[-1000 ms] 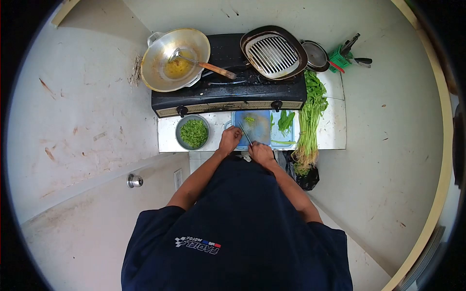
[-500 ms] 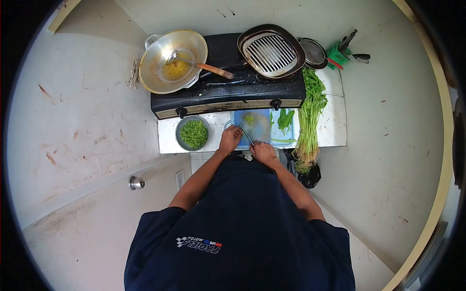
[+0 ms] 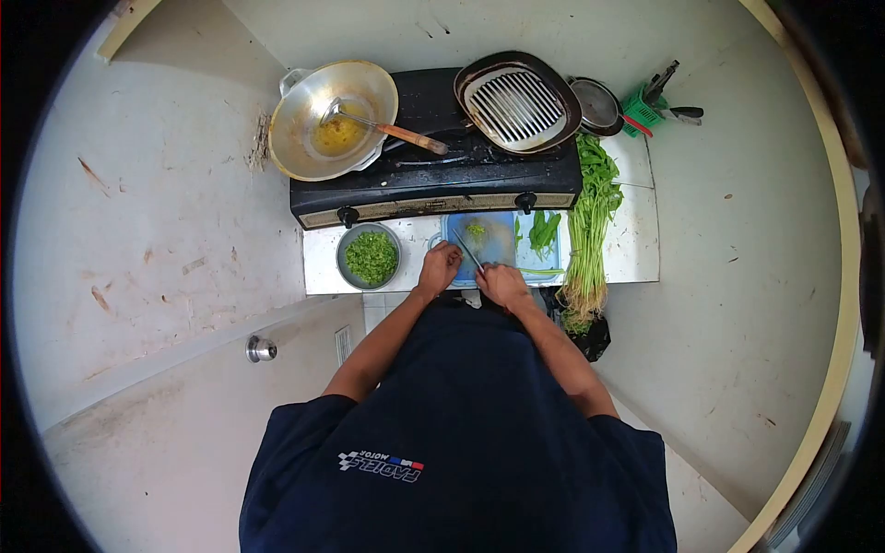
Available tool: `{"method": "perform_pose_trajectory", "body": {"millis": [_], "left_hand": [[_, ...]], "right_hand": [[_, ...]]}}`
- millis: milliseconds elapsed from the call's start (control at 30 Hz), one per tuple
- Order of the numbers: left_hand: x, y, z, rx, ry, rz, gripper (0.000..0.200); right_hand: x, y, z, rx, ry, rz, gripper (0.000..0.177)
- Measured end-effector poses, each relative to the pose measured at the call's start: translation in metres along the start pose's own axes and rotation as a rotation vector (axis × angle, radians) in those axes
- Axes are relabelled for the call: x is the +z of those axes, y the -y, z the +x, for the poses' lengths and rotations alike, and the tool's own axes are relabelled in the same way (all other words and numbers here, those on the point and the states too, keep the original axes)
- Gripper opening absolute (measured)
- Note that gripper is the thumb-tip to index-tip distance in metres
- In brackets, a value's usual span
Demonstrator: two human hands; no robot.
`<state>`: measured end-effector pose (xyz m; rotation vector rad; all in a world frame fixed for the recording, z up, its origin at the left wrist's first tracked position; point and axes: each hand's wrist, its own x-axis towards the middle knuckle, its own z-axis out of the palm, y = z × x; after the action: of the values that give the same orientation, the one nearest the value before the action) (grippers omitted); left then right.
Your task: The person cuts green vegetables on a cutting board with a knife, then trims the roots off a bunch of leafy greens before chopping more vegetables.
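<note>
Knife (image 3: pixel 468 249) in the right hand (image 3: pixel 503 283), fingers wrapped tight round the handle and the blade angled up and to the left over a blue cutting board (image 3: pixel 493 244). The left hand (image 3: pixel 439 267) is down at the board's near left edge, just beside the blade, with its fingers curled in narrow. Too small to tell whether it's actually pinning a stem under there. A little heap of chopped greens (image 3: pixel 476 228) sits at the far end of the board, close to the stove. Left of the board, just beside the left hand, is a metal bowl (image 3: pixel 371 257) full of the same chopped green stuff. On the right of the board lie a few loose leaves (image 3: pixel 542 230), then a long bunch of water spinach (image 3: pixel 588 226) stretched along the white counter (image 3: pixel 631 263), roots hanging over the near edge above a black plastic bag (image 3: pixel 587 339). Behind all that is a black two-burner stove (image 3: pixel 433 175), with a wok (image 3: pixel 304 138) on its left holding something yellow plus a wooden-handled spatula (image 3: pixel 392 125), and a ridged grill pan (image 3: pixel 518 100) on its right. Past that, a small round pan (image 3: pixel 597 104) and a green basket (image 3: pixel 643 111) of utensils.
</note>
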<state>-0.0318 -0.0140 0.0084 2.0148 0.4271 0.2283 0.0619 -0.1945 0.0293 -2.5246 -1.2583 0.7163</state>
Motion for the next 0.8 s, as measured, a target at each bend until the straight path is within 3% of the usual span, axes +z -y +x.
{"method": "perform_pose_trajectory", "body": {"millis": [600,800], "left_hand": [[0.0,-0.002,0.0,0.05,-0.02,0.011,0.006],[0.0,-0.005,0.0,0.015,-0.015,0.015,0.006]], "right_hand": [[0.019,0.018,0.003,0.047,-0.08,-0.026,0.041],[0.013,0.018,-0.013,0.127,0.021,-0.01,0.042]]}}
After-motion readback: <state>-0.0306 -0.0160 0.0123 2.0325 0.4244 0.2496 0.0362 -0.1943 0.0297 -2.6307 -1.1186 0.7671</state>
